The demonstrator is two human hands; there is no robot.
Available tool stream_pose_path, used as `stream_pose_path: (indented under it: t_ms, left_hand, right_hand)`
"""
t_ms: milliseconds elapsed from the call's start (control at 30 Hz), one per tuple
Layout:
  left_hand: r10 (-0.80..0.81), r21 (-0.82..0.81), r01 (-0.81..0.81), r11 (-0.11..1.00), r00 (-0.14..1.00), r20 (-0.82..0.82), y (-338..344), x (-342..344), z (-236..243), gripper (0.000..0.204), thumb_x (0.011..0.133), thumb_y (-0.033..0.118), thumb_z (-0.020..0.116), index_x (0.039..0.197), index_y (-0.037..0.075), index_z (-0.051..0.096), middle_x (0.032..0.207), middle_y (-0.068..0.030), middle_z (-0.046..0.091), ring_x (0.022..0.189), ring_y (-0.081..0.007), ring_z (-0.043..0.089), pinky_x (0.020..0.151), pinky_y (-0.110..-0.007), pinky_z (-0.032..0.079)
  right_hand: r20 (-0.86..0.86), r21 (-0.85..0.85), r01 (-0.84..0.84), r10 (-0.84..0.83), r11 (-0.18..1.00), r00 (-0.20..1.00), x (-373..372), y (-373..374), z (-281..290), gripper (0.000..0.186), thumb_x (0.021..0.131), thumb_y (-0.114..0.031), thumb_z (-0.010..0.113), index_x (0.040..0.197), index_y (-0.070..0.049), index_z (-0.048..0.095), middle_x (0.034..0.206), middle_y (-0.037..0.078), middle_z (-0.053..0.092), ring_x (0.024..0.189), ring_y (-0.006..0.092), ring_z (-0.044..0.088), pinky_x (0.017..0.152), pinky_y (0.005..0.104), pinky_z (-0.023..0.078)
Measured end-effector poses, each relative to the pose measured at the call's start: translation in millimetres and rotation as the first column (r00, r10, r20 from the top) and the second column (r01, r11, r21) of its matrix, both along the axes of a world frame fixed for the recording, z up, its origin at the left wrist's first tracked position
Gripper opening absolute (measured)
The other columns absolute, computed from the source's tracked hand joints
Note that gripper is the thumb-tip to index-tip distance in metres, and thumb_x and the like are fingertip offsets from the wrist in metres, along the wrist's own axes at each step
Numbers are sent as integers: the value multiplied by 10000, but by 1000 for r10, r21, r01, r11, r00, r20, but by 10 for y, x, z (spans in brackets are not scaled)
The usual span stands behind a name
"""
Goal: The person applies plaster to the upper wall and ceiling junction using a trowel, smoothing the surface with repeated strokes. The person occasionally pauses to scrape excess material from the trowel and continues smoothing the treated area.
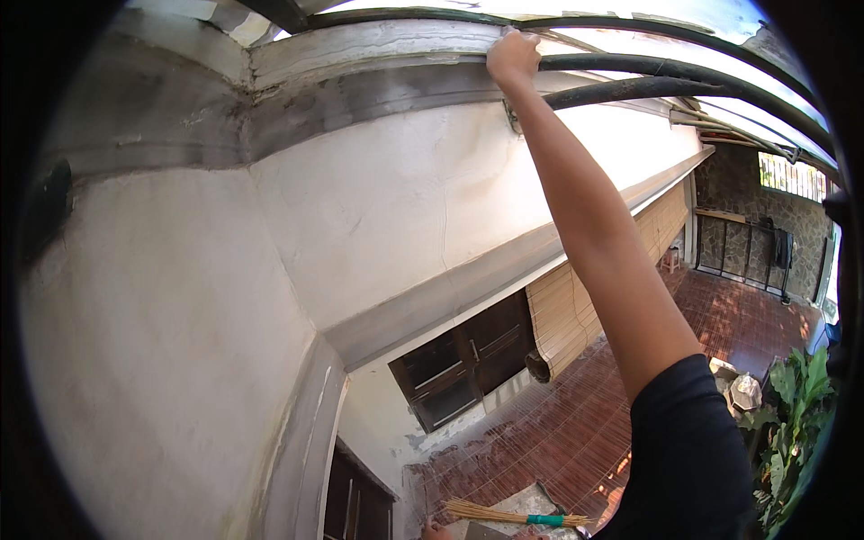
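Note:
My right arm, in a short black sleeve, reaches high overhead. At its end my right hand [514,59] is closed at the upper edge of the painted wall ledge [387,43], beside the dark roof pipes [630,64]. Whatever its fingers grip, if anything, is hidden from this side. Down at the lower edge lies a stick broom [481,512], a bundle of thin straw-coloured sticks with a green binding [544,519]. A small patch of skin [437,533] shows beside the broom's left end; it may be my left hand, but its fingers are cut off by the frame.
A cream wall [378,193] with grey mouldings fills the left and middle. Below are dark wooden windows [436,373], a rolled bamboo blind [562,319] and a red tiled floor [540,432]. Leafy plants [796,423] and a pale rock [745,391] stand at right.

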State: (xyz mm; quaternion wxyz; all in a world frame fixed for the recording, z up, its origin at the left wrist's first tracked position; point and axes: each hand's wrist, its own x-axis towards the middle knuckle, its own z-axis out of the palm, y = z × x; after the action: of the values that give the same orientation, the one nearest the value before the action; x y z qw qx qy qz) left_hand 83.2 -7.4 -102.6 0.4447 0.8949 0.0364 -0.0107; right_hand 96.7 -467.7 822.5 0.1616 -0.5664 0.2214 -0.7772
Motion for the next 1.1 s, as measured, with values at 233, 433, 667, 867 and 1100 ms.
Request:
stream_pose_path:
  t_ms: [233,433,667,867,1100]
  left_hand:
    - [10,45,-10,999,1000,1,54,-44,-44,367,993,258,474,1249,57,643,1160,-233,677,1124,-429,604,955,-496,463]
    - [34,83,-35,996,999,12,51,-52,-61,377,998,270,467,1259,60,640,1173,-236,671,1134,-436,599,958,-505,460]
    - [62,111,-70,991,995,75,13,-72,-34,422,1007,302,448,1315,63,609,1225,-254,642,1188,-431,572,987,-507,443]
    - [9,123,-11,992,1000,17,9,-82,20,440,1009,308,439,1352,76,586,1291,-246,610,1226,-423,551,1026,-496,423]
    - [31,140,-29,990,999,-13,-7,-40,20,443,1010,310,436,1361,81,577,1315,-238,598,1234,-427,547,1034,-508,416]
  right_hand:
    - [-173,-97,-26,9,995,985,-97,126,-28,413,916,-304,588,1083,56,703,1110,306,651,1105,418,625,964,486,504]
    - [-148,39,-73,78,997,986,-181,112,-105,342,926,-217,584,1131,43,670,1282,339,503,1081,463,623,953,464,525]
    - [13,-77,-68,70,995,997,-185,348,-107,345,908,-156,577,1139,94,637,1284,332,479,1039,459,646,915,468,551]
    - [-95,-188,-65,48,980,994,-141,375,-187,404,974,-277,521,1209,26,648,1248,321,521,1017,446,648,956,484,511]
    - [89,-119,-22,33,993,996,-34,295,-295,309,964,-186,549,1209,-11,616,1283,292,471,983,446,658,906,484,543]
